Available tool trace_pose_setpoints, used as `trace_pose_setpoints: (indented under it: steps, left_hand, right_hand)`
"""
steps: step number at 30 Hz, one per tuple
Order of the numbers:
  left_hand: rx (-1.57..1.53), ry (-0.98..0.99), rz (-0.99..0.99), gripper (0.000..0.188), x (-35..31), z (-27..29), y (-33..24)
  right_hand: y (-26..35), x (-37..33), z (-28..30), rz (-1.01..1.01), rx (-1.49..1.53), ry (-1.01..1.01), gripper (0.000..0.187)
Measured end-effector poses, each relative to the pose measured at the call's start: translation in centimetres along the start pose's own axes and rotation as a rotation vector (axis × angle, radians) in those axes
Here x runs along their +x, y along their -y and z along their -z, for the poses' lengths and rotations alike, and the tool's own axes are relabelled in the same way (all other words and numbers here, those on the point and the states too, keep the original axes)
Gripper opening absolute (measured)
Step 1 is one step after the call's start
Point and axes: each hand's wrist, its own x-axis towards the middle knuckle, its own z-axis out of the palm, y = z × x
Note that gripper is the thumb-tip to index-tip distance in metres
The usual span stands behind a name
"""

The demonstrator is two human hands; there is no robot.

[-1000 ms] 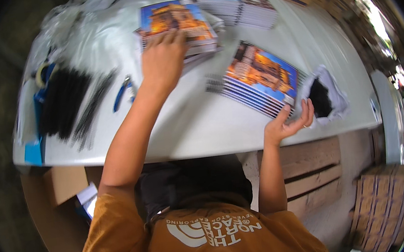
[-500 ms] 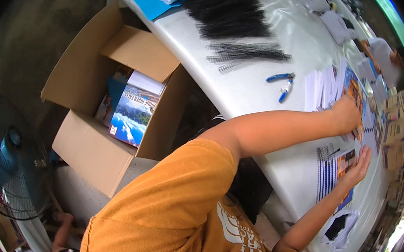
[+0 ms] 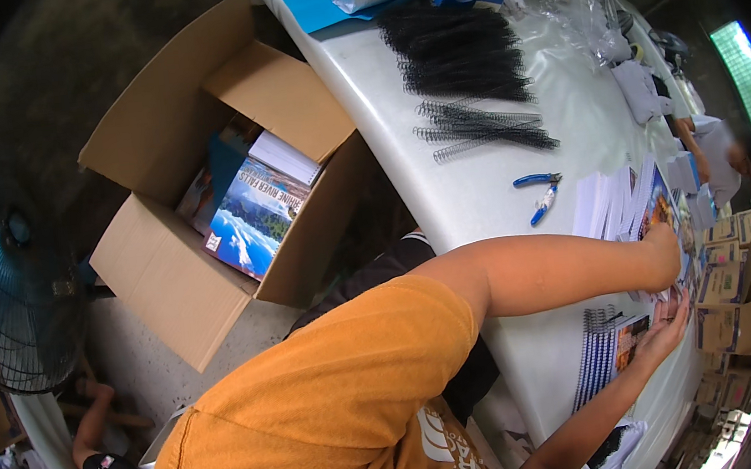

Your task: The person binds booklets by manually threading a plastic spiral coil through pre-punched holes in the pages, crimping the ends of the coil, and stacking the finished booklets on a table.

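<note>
White-edged notebooks (image 3: 606, 203) at the left hand (image 3: 664, 255) (grip too hidden to tell), coil-bound notebooks (image 3: 600, 350) beside the loosely spread right hand (image 3: 666, 334)

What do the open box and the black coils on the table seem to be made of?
Open box: apparently matte cardboard, by its plain brown, creased flaps.
Black coils: plastic or perhaps coated wire, by their thin spirals; too small to settle, finish included.

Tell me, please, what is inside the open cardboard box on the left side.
The cardboard box holds a blue-covered book, white pages beside it and something teal, partly hidden. Whatever lies underneath is covered.
</note>
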Motion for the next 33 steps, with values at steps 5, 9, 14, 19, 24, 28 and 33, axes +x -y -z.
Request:
trace_pose_setpoints:
  steps: [5, 9, 14, 19, 24, 28, 33]
  left_hand:
    - [-0.018, -0.105, 0.011, 0.017, 0.2, -1.4, 0.4]
    - [-0.050, -0.251, 0.054, 0.015, 0.5, -2.8, 1.0]
    - [-0.293, -0.482, 0.236, 0.013, 0.5, -3.6, 2.4]
    - [-0.361, -0.320, 0.281, 0.031, -0.8, -1.6, 2.6]
    - [-0.282, -0.261, 0.324, 0.032, -1.2, -0.1, 2.0]
    - [-0.290, -0.192, 0.342, 0.034, -1.3, 0.4, 1.6]
    - [-0.471, -0.386, 0.101, 0.063, -3.6, 0.0, 2.4]
  right_hand:
    - [-0.4, 0.4, -0.3, -0.070, -0.144, 0.005, 0.059]
    - [0.3, 1.1, -0.5, -0.039, -0.182, -0.045, 0.064]
    - [3.4, 1.2, -0.7, -0.087, -0.361, 0.125, 0.071]
    - [3.8, 2.2, -0.2, 0.020, -0.592, 0.277, 0.067]
    - [5.4, 1.7, -1.2, 0.007, -0.001, 0.234, 0.045]
    - [2.1, 0.8, -4.5, 0.493, -0.491, 0.048, 0.068]
    - [3.4, 0.9, -6.6, 1.215, -1.205, 0.096, 0.067]
